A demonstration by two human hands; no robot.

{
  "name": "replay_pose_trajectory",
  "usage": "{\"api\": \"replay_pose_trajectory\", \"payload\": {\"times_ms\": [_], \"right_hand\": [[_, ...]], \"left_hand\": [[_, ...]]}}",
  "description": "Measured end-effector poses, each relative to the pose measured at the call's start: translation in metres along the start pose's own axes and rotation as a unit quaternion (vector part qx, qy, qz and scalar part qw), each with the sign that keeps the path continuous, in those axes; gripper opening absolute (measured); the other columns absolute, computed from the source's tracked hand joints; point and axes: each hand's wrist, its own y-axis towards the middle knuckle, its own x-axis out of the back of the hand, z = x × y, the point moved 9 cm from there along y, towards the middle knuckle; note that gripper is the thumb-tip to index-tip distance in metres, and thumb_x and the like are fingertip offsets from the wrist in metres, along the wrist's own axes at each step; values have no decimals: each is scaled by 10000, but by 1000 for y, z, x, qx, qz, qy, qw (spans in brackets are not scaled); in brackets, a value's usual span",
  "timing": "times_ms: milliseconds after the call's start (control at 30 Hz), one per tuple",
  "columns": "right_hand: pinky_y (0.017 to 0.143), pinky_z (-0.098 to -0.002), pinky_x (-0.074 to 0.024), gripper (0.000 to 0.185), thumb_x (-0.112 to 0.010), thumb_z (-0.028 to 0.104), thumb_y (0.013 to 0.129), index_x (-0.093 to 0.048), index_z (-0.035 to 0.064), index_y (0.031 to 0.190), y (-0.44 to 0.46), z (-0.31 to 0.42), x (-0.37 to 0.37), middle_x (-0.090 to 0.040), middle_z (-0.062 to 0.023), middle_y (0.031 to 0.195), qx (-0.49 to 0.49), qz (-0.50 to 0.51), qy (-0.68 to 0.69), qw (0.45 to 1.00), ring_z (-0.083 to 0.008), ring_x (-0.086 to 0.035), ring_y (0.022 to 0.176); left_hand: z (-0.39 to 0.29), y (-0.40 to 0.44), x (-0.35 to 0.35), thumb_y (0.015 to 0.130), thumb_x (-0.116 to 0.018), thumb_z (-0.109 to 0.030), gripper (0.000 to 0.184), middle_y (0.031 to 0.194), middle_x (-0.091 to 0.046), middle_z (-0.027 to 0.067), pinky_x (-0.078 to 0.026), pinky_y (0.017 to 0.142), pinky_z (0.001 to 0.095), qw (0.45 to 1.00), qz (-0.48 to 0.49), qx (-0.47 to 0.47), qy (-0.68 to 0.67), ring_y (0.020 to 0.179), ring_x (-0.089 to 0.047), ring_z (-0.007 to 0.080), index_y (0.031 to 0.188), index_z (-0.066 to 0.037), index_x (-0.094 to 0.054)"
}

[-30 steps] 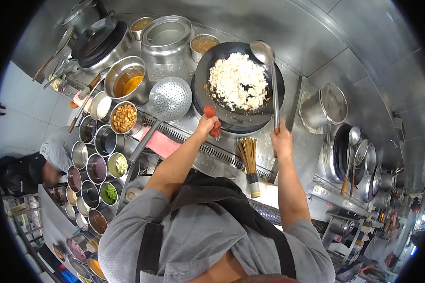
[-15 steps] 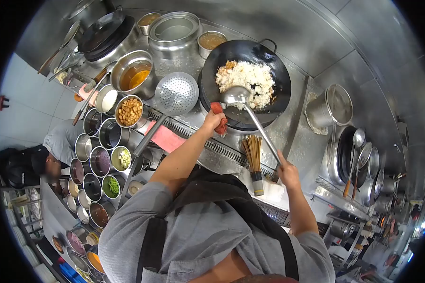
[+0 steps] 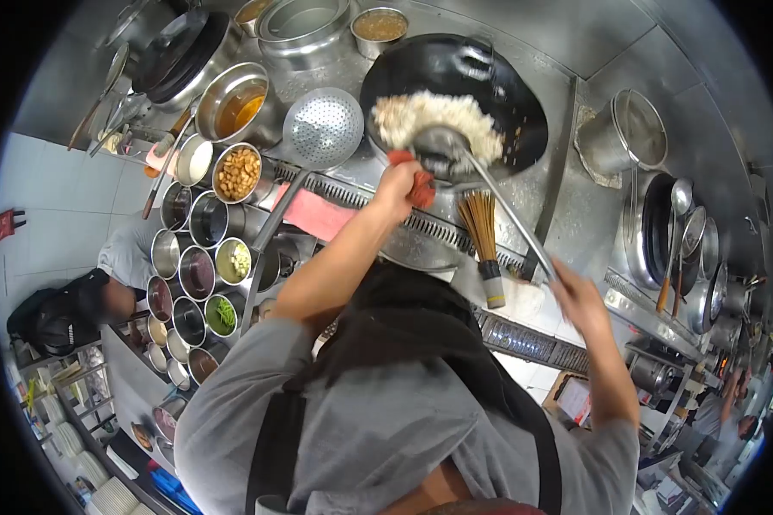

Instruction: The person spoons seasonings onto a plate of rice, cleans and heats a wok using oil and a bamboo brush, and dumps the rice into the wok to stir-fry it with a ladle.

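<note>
My left hand (image 3: 395,190) is closed around a folded red cloth (image 3: 422,190) at the near rim of a black wok (image 3: 520,107); the cloth hides the part of the wok it covers. White fried rice (image 3: 438,113) lies heaped toward the wok's near left side, with a few grains up the right wall. My right hand (image 3: 580,296), blurred, grips the end of a long metal ladle (image 3: 515,210). Its bowl (image 3: 442,142) rests in or against the rice. The wok looks tilted and smeared by motion.
A perforated strainer (image 3: 322,129) lies left of the wok, near a pot of oil (image 3: 240,112) and a bowl of nuts (image 3: 237,172). A bamboo brush (image 3: 481,236) stands between my arms. Several ingredient tins (image 3: 197,271) line the left. A person (image 3: 77,300) bends there.
The wok has shifted and tilted, and the rice has gathered toward its near left side. My right hand has moved right and outward with the ladle. My left hand keeps hold of the cloth.
</note>
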Motion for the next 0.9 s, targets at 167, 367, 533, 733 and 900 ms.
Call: {"api": "replay_pose_trajectory", "payload": {"times_ms": [167,367,533,733,900], "right_hand": [[637,-449,-453,461,-605,167,830,-489,122,1273,56,24,-23,-597,-258,770,95,-128,-79,984,-419,-579,716],[640,-409,-468,495,-631,128,806,-491,124,1281,-32,9,5,-602,-254,780,28,-40,2,999,-401,-601,728],[640,-429,-470,462,-604,183,831,-491,115,1273,32,-6,-15,-604,-251,771,30,-63,-56,996,-401,-602,714],[652,-455,-469,437,-593,167,842,-496,111,1264,26,15,-9,-612,-244,759,94,-215,-15,972,-415,-601,711],[630,-407,-467,450,-575,127,852,-471,93,1288,16,30,0,-612,-214,727,43,-228,42,972,-371,-605,653]], "left_hand": [[41,-56,56,702,-488,-32,57,573,-465,67,-347,394,345,991,-85,-55,90,443,-447,198,708,-82,-462],[-10,-103,9,732,-491,-41,128,538,-399,57,-295,349,354,989,-140,-51,6,416,-403,203,669,-93,-393],[9,18,31,771,-513,-79,110,572,-450,50,-342,393,358,997,-45,-25,56,437,-443,208,677,-68,-457],[17,-66,47,739,-478,-52,95,620,-505,52,-373,385,317,978,-139,-99,118,448,-463,172,810,-88,-530],[-17,16,43,734,-491,-48,48,599,-516,72,-373,352,347,982,-171,-69,51,437,-480,183,768,-66,-519]]}}
